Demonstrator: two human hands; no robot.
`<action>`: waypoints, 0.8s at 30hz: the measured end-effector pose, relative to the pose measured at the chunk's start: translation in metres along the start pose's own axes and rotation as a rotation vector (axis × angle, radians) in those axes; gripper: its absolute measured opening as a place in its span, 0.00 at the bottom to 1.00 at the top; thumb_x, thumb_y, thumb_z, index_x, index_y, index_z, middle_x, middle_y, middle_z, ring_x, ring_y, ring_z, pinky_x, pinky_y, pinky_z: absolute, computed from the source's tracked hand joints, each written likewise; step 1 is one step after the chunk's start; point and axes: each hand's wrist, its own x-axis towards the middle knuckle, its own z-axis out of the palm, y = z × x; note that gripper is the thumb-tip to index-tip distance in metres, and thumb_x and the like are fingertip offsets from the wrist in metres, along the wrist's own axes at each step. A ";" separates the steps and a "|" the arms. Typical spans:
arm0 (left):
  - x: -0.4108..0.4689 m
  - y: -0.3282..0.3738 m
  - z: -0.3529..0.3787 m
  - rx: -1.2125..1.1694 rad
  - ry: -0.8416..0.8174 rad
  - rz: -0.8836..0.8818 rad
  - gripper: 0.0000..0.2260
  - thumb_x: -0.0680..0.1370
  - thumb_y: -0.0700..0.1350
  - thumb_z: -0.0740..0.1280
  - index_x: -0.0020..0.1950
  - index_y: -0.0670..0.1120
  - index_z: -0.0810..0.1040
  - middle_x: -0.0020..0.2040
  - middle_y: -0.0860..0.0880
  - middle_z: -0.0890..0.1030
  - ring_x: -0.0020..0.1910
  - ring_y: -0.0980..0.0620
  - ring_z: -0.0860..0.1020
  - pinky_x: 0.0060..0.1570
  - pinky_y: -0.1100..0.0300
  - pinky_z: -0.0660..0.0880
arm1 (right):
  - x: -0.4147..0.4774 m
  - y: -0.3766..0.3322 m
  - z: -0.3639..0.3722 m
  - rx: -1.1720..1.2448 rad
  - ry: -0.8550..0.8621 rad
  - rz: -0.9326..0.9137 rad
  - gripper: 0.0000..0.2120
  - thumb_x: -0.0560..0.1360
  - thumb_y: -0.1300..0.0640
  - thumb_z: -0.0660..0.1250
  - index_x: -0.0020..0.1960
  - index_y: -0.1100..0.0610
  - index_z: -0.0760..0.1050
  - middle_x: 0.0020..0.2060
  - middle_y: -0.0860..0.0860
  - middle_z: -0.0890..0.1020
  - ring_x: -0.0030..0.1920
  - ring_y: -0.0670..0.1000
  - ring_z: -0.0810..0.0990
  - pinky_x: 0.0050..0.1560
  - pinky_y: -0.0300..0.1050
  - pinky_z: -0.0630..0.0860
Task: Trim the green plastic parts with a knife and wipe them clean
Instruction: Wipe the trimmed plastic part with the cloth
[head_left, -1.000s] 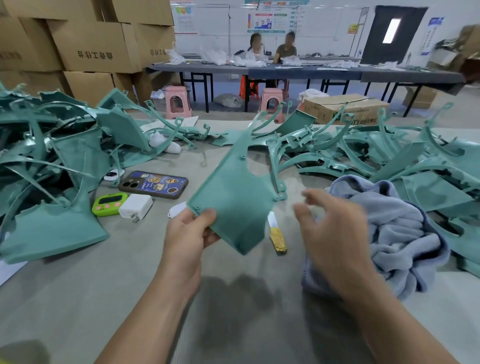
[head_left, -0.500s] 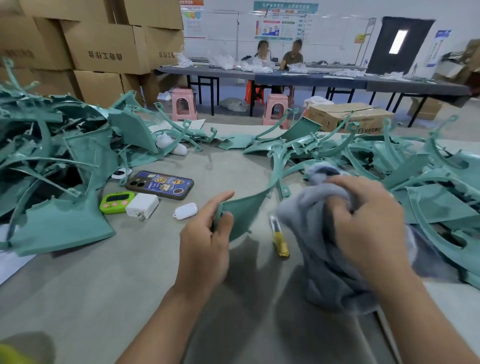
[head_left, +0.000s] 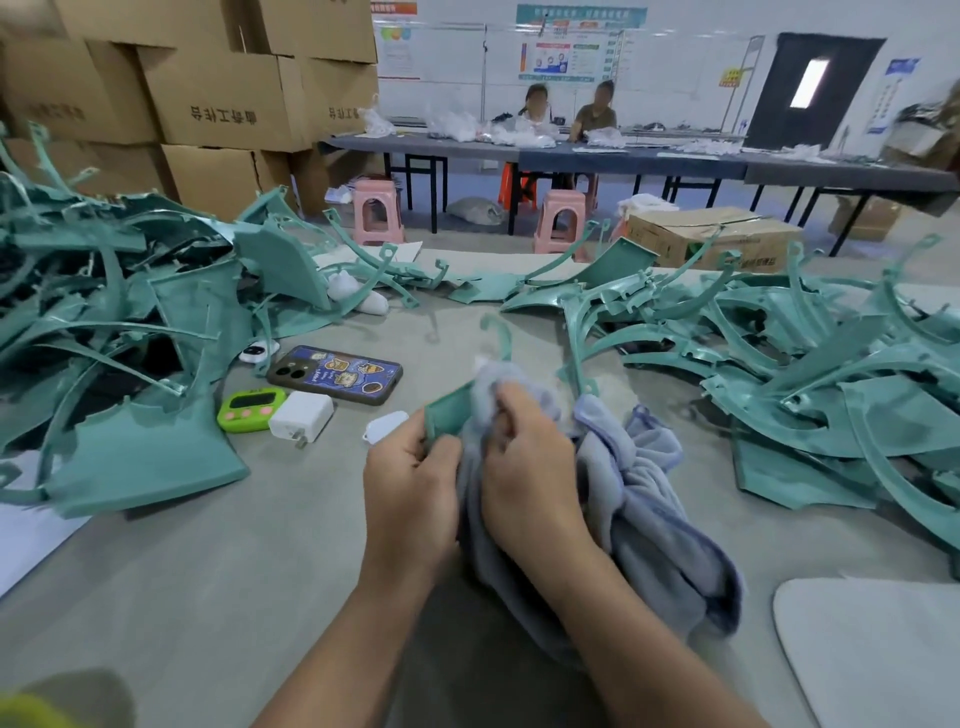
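Your left hand (head_left: 410, 499) pinches the flat, matte green part (head_left: 449, 411) at its edge, just right of the phone (head_left: 335, 374); your right hand (head_left: 524, 478) grips the grey-blue cloth (head_left: 644, 493), bunched over most of it.

Green part (head_left: 449, 413), grey-blue cloth (head_left: 639, 499), lime timer (head_left: 251, 410), pink stools (head_left: 378, 210).

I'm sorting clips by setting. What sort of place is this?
Probably a factory finishing workshop: heaps of similar green plastic parts lie on the worktable, stacked cardboard cartons stand behind, and two other people sit at a long table beyond.
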 end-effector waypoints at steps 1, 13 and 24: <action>0.001 0.000 -0.002 -0.051 0.023 -0.050 0.06 0.72 0.45 0.66 0.41 0.44 0.81 0.31 0.48 0.76 0.32 0.52 0.70 0.31 0.58 0.67 | -0.004 0.005 0.000 -0.117 -0.152 -0.066 0.15 0.82 0.61 0.62 0.37 0.56 0.65 0.26 0.51 0.68 0.28 0.44 0.68 0.29 0.36 0.67; 0.002 0.005 -0.016 0.476 0.011 0.599 0.27 0.69 0.33 0.57 0.50 0.61 0.85 0.61 0.61 0.82 0.64 0.58 0.77 0.72 0.46 0.68 | 0.023 0.039 -0.054 -0.241 0.287 0.126 0.13 0.79 0.56 0.61 0.36 0.53 0.67 0.31 0.45 0.73 0.35 0.50 0.70 0.36 0.48 0.63; -0.003 -0.002 -0.010 0.715 -0.008 0.807 0.19 0.75 0.36 0.58 0.46 0.49 0.89 0.71 0.44 0.74 0.74 0.40 0.67 0.78 0.42 0.54 | 0.009 0.019 -0.044 -0.342 0.077 -0.265 0.05 0.79 0.51 0.60 0.48 0.45 0.74 0.41 0.43 0.78 0.44 0.47 0.74 0.46 0.43 0.70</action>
